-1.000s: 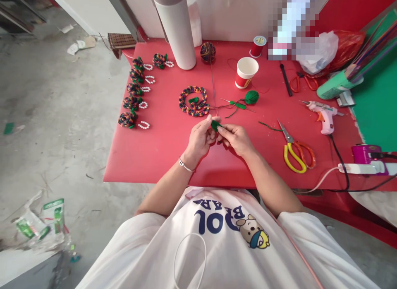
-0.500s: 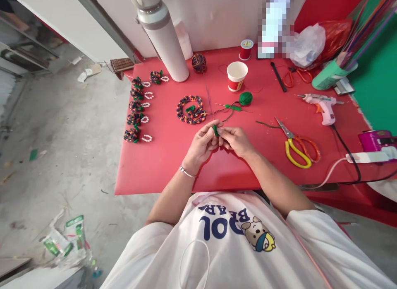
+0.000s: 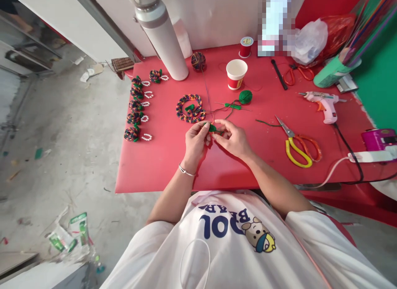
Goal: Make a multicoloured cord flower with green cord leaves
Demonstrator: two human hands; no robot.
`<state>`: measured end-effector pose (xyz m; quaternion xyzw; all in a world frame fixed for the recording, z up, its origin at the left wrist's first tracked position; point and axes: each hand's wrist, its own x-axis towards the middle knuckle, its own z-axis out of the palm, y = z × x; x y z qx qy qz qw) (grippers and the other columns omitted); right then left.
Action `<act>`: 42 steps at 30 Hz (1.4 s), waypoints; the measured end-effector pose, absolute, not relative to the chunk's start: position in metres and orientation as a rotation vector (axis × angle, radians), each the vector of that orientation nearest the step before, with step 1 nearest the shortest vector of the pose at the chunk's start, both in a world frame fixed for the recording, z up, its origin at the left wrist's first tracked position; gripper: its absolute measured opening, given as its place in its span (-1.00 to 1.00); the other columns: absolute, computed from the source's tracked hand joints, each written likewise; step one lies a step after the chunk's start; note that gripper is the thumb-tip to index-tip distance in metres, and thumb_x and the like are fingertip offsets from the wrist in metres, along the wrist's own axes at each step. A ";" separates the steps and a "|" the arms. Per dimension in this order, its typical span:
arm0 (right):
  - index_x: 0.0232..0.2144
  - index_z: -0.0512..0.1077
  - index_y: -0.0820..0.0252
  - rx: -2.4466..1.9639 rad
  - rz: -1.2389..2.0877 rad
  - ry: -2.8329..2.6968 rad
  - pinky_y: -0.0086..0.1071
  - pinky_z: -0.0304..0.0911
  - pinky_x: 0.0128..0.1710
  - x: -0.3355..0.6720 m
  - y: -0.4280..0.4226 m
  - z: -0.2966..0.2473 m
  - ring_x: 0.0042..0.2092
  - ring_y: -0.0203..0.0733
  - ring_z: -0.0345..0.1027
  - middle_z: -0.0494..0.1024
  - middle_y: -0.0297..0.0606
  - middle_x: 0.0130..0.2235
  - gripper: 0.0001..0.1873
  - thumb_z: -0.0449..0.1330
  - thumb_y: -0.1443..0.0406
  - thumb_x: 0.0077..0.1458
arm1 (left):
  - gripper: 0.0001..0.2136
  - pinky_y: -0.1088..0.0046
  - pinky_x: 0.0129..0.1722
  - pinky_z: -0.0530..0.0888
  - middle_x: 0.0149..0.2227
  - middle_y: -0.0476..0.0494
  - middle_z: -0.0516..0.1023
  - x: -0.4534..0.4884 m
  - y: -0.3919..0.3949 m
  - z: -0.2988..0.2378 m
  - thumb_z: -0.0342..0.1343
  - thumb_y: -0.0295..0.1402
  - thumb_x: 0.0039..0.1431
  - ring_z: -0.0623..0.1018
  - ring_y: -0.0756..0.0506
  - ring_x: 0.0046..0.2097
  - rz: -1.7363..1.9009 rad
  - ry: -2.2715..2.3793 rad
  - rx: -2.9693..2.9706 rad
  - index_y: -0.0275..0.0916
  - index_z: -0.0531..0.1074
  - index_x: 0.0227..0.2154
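Between the thumb and fingers of my left hand (image 3: 196, 144) is a small green crocheted piece (image 3: 212, 127). My right hand (image 3: 234, 139) is close on its right side, fingers curled around a short green yarn tail (image 3: 219, 132) that runs from the piece. Just beyond my hands lies a coiled multicoloured crocheted strip (image 3: 190, 109) with a green bit inside its curl. A green-handled crochet hook (image 3: 233, 106) rests beside a green yarn ball (image 3: 245, 97).
Several multicoloured crocheted rosettes (image 3: 132, 133) with bead loops line the table's left side. Farther back stand a tall white bottle (image 3: 169, 40), a paper cup (image 3: 236, 75) and a dark yarn ball (image 3: 198, 61). Scissors (image 3: 297, 144) and a pink glue gun (image 3: 325, 104) lie to the right.
My hands have moved slightly apart. The green piece has shifted left with my left hand and now shows flatter, with a yarn tail toward my right hand.
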<state>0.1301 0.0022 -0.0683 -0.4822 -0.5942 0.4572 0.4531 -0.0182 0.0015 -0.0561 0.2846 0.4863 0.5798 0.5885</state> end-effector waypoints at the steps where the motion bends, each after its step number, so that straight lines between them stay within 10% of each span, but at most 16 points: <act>1: 0.05 0.59 0.10 -1.186 1.064 -1.498 -0.41 0.40 -0.37 0.129 0.002 -0.070 -0.45 -0.32 0.43 0.72 -0.31 -0.25 -0.57 0.39 0.19 0.13 | -0.70 0.61 -0.70 0.22 -0.62 0.11 0.43 -0.018 0.002 -0.057 0.50 -0.19 0.06 0.32 0.11 -0.66 1.341 1.126 0.675 -0.27 0.60 -0.28; 9: -0.26 0.66 0.07 -1.142 0.687 -1.637 -0.35 0.44 -0.23 0.132 0.003 -0.075 -0.31 -0.19 0.55 0.72 -0.25 -0.29 -0.83 0.31 0.16 0.31 | -0.70 0.60 -0.71 0.23 -0.54 0.06 0.48 -0.014 0.001 -0.052 0.49 -0.18 0.05 0.37 0.11 -0.63 1.308 1.080 0.673 -0.26 0.57 -0.31; 20: -0.01 0.65 0.11 -1.183 0.959 -1.624 -0.39 0.41 -0.34 0.137 0.006 -0.073 -0.43 -0.28 0.46 0.73 -0.30 -0.29 -0.67 0.32 0.18 0.21 | -0.77 0.60 -0.70 0.21 -0.64 0.07 0.40 -0.022 0.003 -0.053 0.43 -0.27 0.12 0.31 0.10 -0.66 1.219 0.972 0.549 -0.30 0.54 -0.37; 32: -0.13 0.69 0.12 -1.284 0.751 -1.854 -0.31 0.43 -0.25 0.146 0.011 -0.069 -0.34 -0.18 0.51 0.75 -0.18 -0.19 -0.73 0.27 0.29 0.13 | -0.76 0.54 -0.43 0.56 -0.19 -0.28 0.73 -0.030 0.009 -0.041 0.06 -0.29 0.43 0.72 -0.08 -0.27 1.091 0.825 0.251 -0.33 0.57 -0.16; 42: 0.05 0.62 0.18 -1.728 0.008 -1.715 -0.15 0.51 -0.06 0.249 -0.042 -0.048 -0.16 -0.02 0.61 0.72 0.01 -0.02 -0.61 0.18 0.15 0.30 | -0.48 0.38 0.03 0.65 -0.10 -0.26 0.72 -0.028 0.003 -0.042 -0.02 -0.77 -0.06 0.74 -0.13 -0.03 1.107 0.765 0.247 -0.37 0.51 -0.02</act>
